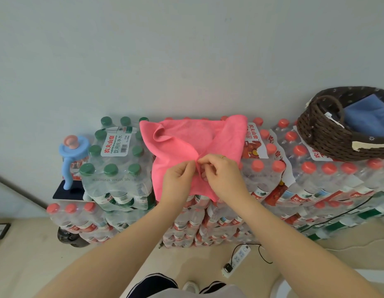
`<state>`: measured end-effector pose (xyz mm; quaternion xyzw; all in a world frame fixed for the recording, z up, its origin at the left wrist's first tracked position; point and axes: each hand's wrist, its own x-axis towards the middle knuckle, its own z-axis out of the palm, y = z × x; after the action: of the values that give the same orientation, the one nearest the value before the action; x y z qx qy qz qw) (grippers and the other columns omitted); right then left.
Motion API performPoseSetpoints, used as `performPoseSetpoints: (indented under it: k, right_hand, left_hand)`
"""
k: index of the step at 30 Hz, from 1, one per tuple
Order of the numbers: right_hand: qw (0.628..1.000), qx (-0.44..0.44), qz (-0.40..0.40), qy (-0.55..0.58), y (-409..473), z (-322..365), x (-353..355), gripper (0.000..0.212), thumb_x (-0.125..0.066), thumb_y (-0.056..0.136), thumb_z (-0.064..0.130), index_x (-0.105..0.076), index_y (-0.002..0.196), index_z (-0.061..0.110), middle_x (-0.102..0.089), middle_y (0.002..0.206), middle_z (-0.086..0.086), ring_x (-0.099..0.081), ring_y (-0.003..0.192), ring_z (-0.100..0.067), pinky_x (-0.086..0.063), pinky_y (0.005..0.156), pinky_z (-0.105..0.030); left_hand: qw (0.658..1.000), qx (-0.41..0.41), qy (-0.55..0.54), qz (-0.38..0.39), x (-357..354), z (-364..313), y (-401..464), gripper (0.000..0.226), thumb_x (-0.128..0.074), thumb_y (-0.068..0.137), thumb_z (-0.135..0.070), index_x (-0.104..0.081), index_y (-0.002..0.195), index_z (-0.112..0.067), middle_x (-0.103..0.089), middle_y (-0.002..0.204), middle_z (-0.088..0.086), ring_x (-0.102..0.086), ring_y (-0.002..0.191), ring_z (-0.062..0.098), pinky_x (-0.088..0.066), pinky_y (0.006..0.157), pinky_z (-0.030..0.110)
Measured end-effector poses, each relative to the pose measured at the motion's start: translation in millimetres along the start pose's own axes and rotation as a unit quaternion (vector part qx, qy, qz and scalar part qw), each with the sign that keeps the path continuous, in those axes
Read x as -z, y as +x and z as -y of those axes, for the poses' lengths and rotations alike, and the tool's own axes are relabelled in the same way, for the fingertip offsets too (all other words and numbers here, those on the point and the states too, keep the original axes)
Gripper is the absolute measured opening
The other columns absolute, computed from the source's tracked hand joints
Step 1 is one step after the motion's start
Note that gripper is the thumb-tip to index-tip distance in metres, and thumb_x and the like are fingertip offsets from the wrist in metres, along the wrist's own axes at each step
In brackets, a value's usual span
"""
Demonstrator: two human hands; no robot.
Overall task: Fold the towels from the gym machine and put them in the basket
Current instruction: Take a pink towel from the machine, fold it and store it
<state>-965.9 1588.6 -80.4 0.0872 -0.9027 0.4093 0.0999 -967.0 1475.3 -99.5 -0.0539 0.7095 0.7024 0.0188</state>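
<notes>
A pink towel (193, 143) lies spread over the tops of stacked water-bottle packs in the middle of the view, its far corners curled up. My left hand (178, 179) and my right hand (223, 175) meet at its near middle edge, both pinching the cloth between thumb and fingers. A brown woven basket (324, 134) with a loop handle sits on the bottle packs at the far right. It holds a folded blue towel (367, 117).
Shrink-wrapped bottle packs (113, 168) form the work surface against a pale wall. A blue and pink hand pump (72, 149) stands at the left. On the floor below lie a white power strip (237, 260) and black cables.
</notes>
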Motion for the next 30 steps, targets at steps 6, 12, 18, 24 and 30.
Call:
performPoseSetpoints:
  k: [6, 12, 18, 24, 30]
  right_hand:
    - [0.999, -0.018, 0.031, 0.027, 5, 3, 1, 0.014, -0.055, 0.083, -0.001, -0.056, 0.088, 0.011, -0.063, 0.075, -0.006, -0.064, 0.066, -0.022, -0.054, 0.068, -0.042]
    - [1.0, 0.005, -0.012, -0.007, 2, -3, 1, 0.018, -0.062, 0.084, 0.013, -0.045, 0.084, 0.018, -0.051, 0.081, 0.005, -0.047, 0.068, -0.007, -0.037, 0.062, -0.025]
    - [0.996, -0.033, -0.069, -0.049, -5, -2, -10, 0.028, -0.065, 0.079, 0.015, -0.044, 0.097, 0.008, -0.048, 0.097, -0.002, -0.051, 0.084, -0.021, -0.037, 0.063, -0.03]
    - [0.979, -0.161, -0.123, -0.019, 16, -9, 13, 0.009, -0.051, 0.083, 0.006, -0.052, 0.091, 0.008, -0.057, 0.094, -0.007, -0.053, 0.077, -0.022, -0.042, 0.061, -0.033]
    - [0.954, -0.236, -0.182, 0.012, 25, -3, 51, 0.014, -0.047, 0.086, 0.002, -0.054, 0.083, 0.013, -0.053, 0.073, 0.005, -0.052, 0.068, -0.016, -0.033, 0.052, -0.023]
  left_hand:
    - [0.999, -0.011, -0.011, 0.033, 6, -6, -4, 0.016, -0.057, 0.089, -0.008, -0.068, 0.081, -0.018, -0.067, 0.058, -0.016, -0.058, 0.058, -0.009, -0.045, 0.06, 0.006]
    - [0.999, -0.014, 0.047, -0.002, 16, -19, 5, 0.016, -0.063, 0.085, -0.015, -0.066, 0.071, -0.022, -0.061, 0.052, -0.014, -0.051, 0.052, -0.004, -0.047, 0.065, 0.02]
    - [0.997, -0.061, 0.03, 0.017, 5, -72, 18, 0.021, -0.054, 0.091, -0.013, -0.058, 0.07, -0.016, -0.057, 0.059, -0.001, -0.052, 0.054, 0.009, -0.046, 0.06, 0.027]
    - [0.952, 0.021, -0.299, 0.066, 7, -145, 34, 0.021, -0.048, 0.095, -0.013, -0.053, 0.074, -0.013, -0.06, 0.05, -0.007, -0.058, 0.044, 0.003, -0.053, 0.052, 0.016]
    - [0.922, -0.026, -0.386, 0.028, 36, -181, 54, 0.018, -0.051, 0.094, -0.013, -0.058, 0.077, -0.011, -0.066, 0.056, -0.003, -0.063, 0.052, 0.005, -0.054, 0.056, 0.017]
